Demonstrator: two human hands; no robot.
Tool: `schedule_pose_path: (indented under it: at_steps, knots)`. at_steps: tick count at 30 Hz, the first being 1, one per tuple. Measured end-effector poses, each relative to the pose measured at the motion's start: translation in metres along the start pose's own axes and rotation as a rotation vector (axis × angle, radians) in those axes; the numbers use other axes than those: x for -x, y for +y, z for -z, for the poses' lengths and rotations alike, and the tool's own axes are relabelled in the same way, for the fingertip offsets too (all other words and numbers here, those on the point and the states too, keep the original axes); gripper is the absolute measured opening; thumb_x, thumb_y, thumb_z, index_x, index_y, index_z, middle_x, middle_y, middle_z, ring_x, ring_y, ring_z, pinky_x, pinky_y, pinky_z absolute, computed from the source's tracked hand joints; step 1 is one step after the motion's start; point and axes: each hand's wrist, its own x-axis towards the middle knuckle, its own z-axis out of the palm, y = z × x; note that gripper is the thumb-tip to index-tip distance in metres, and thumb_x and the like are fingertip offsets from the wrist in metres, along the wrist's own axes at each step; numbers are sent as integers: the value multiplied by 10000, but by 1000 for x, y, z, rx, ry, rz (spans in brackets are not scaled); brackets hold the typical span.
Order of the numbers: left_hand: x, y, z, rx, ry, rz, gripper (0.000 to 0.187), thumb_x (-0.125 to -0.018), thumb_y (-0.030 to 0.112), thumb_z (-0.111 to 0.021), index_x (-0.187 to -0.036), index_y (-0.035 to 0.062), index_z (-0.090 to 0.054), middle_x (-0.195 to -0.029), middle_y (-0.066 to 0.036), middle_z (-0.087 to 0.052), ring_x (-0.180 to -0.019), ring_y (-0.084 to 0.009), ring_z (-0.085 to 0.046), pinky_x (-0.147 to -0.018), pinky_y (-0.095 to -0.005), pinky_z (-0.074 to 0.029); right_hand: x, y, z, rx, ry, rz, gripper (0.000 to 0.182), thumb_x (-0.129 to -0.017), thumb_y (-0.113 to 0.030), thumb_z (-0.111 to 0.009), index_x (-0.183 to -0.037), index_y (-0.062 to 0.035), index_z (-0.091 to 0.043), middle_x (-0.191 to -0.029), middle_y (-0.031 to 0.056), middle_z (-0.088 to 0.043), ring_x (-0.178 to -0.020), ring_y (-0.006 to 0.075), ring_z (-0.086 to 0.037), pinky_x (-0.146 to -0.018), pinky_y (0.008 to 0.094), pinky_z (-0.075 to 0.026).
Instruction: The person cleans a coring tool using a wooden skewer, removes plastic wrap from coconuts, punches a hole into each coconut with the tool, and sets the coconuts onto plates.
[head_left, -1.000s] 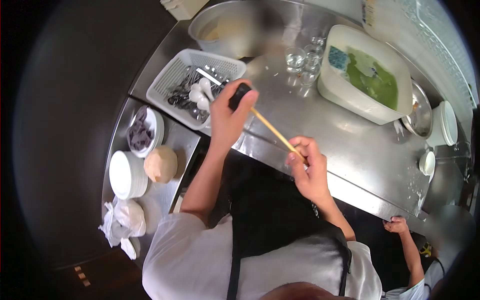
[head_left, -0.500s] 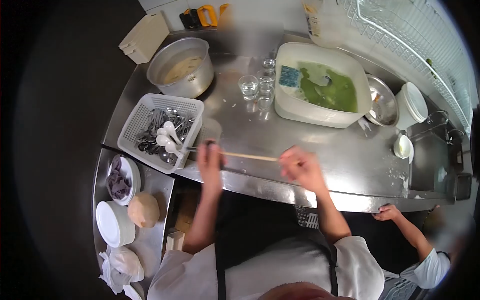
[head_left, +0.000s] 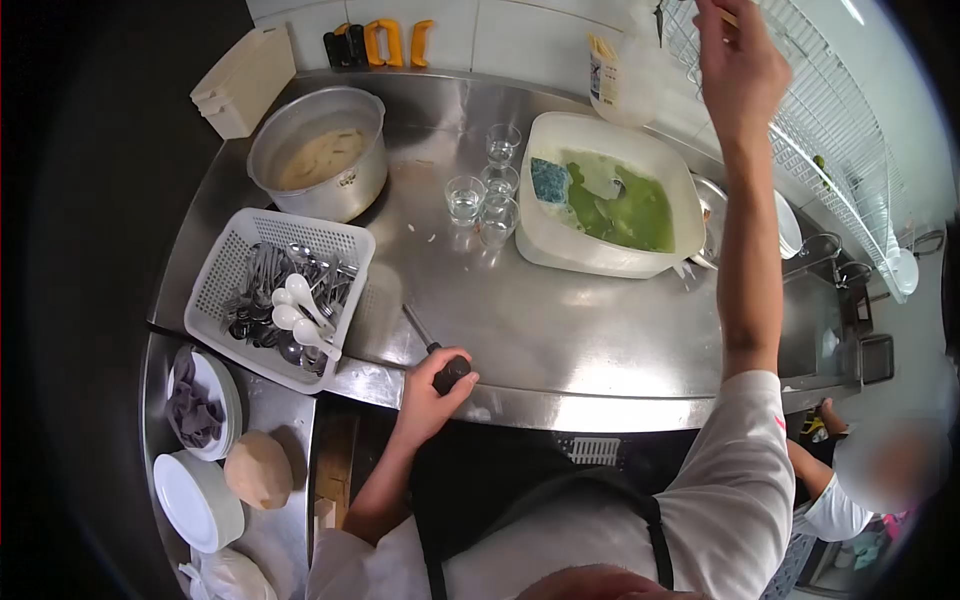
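We hold a black-handled tool (head_left: 453, 374) in our closed left grip (head_left: 428, 398), cutlery basket (head_left: 255, 361) leftward; our right grip (head_left: 742, 85) pinches a stick (head_left: 729, 18) near the wire rack (head_left: 838, 120).

White tiles (head_left: 520, 45) rise behind a stainless-steel counter (head_left: 590, 330).

Dark-handled tool over a steel bench, right grip raised by a wire rack.
The left grip (head_left: 430, 395) holds the tool (head_left: 453, 376) near the bench's (head_left: 580, 330) front edge, its metal shaft slanting toward the cutlery basket (head_left: 350, 245). The right grip (head_left: 742, 80) pinches a yellowish stick (head_left: 730, 18) beside the rack (head_left: 830, 110). Glasses (head_left: 465, 203) stand between a metal pot (head_left: 347, 195) and a tub (head_left: 590, 258) of green liquid.
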Motion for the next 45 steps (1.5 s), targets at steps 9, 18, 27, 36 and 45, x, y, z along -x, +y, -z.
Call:
schedule_pose_path:
  at_steps: [9,18,27,36,45]
  knots:
    - [8,-9,41,-24,58,16,221,-828,62,-733,-1011,52,-610,-758,16,-520,-689,-64,-471,-621,-234,-404,58,144,-150,414,-498,-376,342,-878,-241,-628,-1133,-13,-609,-857,180,-707,-811,319,-693,-754,396,-525]
    - [-40,-5,50,-47,177,-323,155,-857,67,-700,-965,53,-589,-682,40,-515,-584,-40,-448,-522,-214,-357,217,-32,-25,-536,-700,-901,198,-958,-142,-561,-1078,5,-621,-776,65,-673,-690,104,-612,-645,250,-485]
    - [-87,-11,68,1407,-583,272,294,-1007,221,-434,-1259,77,-485,-614,16,-422,-402,-79,-350,-413,-243,-322,299,-157,71,-653,-696,-1455,203,-960,-149,-591,-1089,5,-610,-810,65,-667,-725,123,-623,-669,244,-483]
    - [6,-9,0,1351,-915,401,570,-993,309,-430,-1447,-1,-280,-618,-10,-445,-398,-93,-401,-412,-253,-349,300,-213,149,-945,-549,-1440,329,-949,-88,-598,-1258,-4,-526,-937,81,-691,-796,116,-629,-689,234,-485]
    - [156,0,-124,601,-457,544,330,-1018,229,-470,-1272,18,-468,-951,-129,-614,-852,-218,-632,-787,-376,-551,352,-232,323,-885,-319,-1506,184,-921,-40,-635,-1097,14,-627,-814,54,-673,-738,74,-609,-669,210,-500]
